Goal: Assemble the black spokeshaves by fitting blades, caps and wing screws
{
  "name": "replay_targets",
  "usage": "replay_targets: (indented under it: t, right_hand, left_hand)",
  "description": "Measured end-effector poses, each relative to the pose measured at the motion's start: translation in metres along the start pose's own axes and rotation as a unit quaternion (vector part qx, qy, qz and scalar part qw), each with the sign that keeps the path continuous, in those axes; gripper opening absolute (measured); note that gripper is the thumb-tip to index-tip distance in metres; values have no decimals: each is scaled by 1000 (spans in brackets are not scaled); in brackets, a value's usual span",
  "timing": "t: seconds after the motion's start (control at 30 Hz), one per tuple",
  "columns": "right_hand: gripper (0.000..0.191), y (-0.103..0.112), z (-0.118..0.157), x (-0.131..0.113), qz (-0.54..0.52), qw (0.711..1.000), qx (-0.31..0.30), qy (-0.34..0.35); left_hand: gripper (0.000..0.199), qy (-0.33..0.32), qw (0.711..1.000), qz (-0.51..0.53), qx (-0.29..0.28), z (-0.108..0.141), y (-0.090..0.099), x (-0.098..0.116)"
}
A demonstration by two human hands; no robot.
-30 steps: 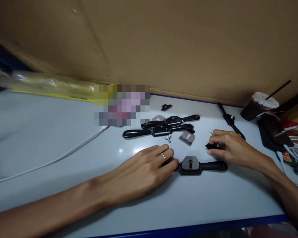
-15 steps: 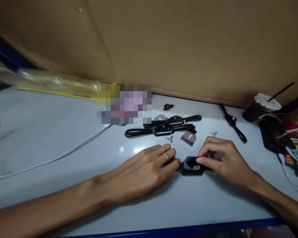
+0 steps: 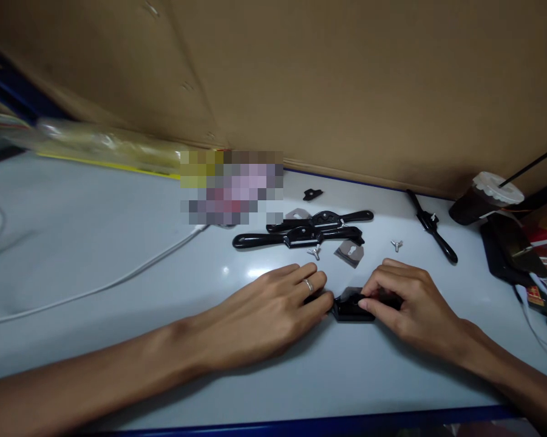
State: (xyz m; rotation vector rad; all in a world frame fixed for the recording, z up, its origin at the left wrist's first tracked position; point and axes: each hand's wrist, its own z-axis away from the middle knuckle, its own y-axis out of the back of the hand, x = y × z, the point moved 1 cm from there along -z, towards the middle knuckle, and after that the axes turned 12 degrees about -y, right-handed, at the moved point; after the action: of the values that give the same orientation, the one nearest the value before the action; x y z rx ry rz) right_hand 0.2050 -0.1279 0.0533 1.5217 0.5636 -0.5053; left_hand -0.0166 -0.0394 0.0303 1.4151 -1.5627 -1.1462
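A black spokeshave [image 3: 354, 314] lies on the table between my hands. Its left handle is under the closed fingers of my left hand [image 3: 280, 309], which wears a ring. Over its middle, my right hand [image 3: 407, 303] pinches a small black cap plate [image 3: 356, 301] against a grey blade [image 3: 351, 292]; fingers hide part of it. A wing screw [image 3: 396, 246] lies just beyond my right hand. Farther back are two black spokeshave bodies [image 3: 303, 238], a second wing screw [image 3: 315, 252], a loose blade [image 3: 350, 253] and another cap plate [image 3: 312, 193].
At the back right lies another spokeshave [image 3: 430, 224], next to a lidded drink cup [image 3: 487, 197] with a straw. A dark phone-like object [image 3: 510, 249] and cables crowd the right edge. A white cable [image 3: 118, 288] crosses the left side. Cardboard [image 3: 346, 85] stands behind.
My right hand has brought the cap plate down over the blade, covering much of what showed before. The left hand holds its place. The view has shifted slightly.
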Motion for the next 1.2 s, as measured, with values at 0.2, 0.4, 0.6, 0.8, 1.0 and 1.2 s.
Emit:
replay_targets:
  t: [0.2, 0.4, 0.6, 0.8, 1.0, 1.2]
  right_hand:
    - [13, -1, 0, -1, 32, 999, -3, 13]
    - [13, 28, -8, 6, 71, 989, 125, 22]
    - [15, 59, -24, 41, 171, 961, 215, -44]
    - [14, 55, -32, 62, 236, 951, 157, -125]
    - [12, 42, -36, 60, 198, 963, 93, -156]
    - [7, 33, -30, 42, 157, 980, 31, -116]
  left_hand:
    - [15, -2, 1000, 2, 6, 0, -2, 0]
    - [19, -2, 1000, 4, 13, -1, 1, 0]
    - [21, 2, 1000, 7, 6, 0, 1, -1]
    - [16, -3, 1000, -1, 11, -1, 2, -1]
    - [14, -4, 1000, -6, 8, -1, 2, -1]
    - [14, -5, 1000, -4, 9, 1, 1, 0]
